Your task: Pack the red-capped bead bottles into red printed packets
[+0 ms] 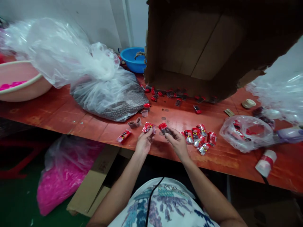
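Note:
My left hand point(144, 142) pinches a small red printed packet point(148, 127) above the table's front edge. Beside it, my right hand point(177, 141) is closed on a small dark container with a red cap point(163, 127), its capped end turned toward the packet. Another red packet point(124, 136) lies to the left of my hands. Several filled red and silver packets point(196, 136) are heaped just right of my right hand. Small clear cups point(134, 123) stand behind my left hand. More red-capped containers point(178, 94) lie scattered in front of the cardboard box.
A large open cardboard box point(189, 47) rests on the red table point(94, 127). A clear bag of dark beads point(111, 94) lies left, near a blue basin point(132, 58) and a pale tub point(23, 94). At right are a plastic bag point(246, 132) and a white roll point(266, 162). A pink-filled bag point(63, 179) sits below.

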Motion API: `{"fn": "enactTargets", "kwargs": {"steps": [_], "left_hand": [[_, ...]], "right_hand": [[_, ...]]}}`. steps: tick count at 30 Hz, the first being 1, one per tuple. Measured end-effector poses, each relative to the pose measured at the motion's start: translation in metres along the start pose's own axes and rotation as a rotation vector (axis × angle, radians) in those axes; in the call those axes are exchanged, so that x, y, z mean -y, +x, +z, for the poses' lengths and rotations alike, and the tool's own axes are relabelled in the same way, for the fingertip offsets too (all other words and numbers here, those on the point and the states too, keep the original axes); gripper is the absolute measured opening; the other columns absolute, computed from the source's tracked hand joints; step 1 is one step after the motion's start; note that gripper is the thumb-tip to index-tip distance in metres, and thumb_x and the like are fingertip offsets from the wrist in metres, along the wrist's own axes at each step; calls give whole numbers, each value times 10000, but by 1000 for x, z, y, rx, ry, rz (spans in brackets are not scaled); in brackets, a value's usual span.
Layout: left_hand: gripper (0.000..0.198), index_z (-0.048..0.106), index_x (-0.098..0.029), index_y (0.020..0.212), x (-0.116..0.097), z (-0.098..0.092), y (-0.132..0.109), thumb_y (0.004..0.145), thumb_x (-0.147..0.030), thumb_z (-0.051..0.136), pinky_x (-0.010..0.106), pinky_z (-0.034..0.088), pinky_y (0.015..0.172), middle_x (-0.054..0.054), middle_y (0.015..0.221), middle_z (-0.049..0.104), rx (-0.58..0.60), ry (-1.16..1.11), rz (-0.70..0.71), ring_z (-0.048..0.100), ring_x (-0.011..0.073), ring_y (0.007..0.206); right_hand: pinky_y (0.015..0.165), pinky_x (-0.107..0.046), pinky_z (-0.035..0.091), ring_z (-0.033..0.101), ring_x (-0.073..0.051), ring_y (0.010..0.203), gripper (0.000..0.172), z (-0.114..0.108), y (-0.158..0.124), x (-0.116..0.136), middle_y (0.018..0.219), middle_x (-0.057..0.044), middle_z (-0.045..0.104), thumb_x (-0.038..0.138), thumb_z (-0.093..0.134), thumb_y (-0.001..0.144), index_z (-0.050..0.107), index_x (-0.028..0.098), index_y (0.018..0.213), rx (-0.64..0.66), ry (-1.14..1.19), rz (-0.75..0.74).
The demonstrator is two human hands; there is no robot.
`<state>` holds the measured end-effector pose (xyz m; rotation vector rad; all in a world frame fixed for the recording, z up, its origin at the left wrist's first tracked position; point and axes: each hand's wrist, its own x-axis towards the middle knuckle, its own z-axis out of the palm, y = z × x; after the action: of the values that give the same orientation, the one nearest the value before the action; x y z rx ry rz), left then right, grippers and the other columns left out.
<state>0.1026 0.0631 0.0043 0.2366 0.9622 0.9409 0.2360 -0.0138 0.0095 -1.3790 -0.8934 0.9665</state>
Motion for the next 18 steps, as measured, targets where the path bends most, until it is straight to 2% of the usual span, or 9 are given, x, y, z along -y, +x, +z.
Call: {"fn": "enactTargets", "kwargs": {"steps": [5,11,15,18], "left_hand": [[244,663,-140,820,12,6,-3,609,-128,786,146,454,430,4,698,703,46,57,35,646,98,568],[326,658,-139,835,15,7,-6,552,-150,819,187,509,530,15,758,709,77,99,123,655,114,611],[330,659,-133,819,15,10,-8,538,-166,828,196,514,536,12,724,696,83,114,141,635,104,579],[333,663,-126,816,15,12,-9,532,-176,829,201,515,536,18,735,695,94,142,144,629,104,578]], "right_hand": [[642,-269,534,618,-171,826,445,2,-10,-1,1074,-56,673,357,634,766,615,211,1185,-31,75,38],[582,-257,530,604,-145,716,442,-5,-11,-4,969,-42,683,343,643,746,631,199,1163,15,84,93],[639,-277,537,613,-151,745,439,-6,-13,-3,975,-41,680,340,639,750,627,206,1167,-53,132,66],[675,-290,542,616,-160,788,434,-6,-14,-3,1008,-39,673,342,643,748,629,220,1165,-51,138,53]]}}
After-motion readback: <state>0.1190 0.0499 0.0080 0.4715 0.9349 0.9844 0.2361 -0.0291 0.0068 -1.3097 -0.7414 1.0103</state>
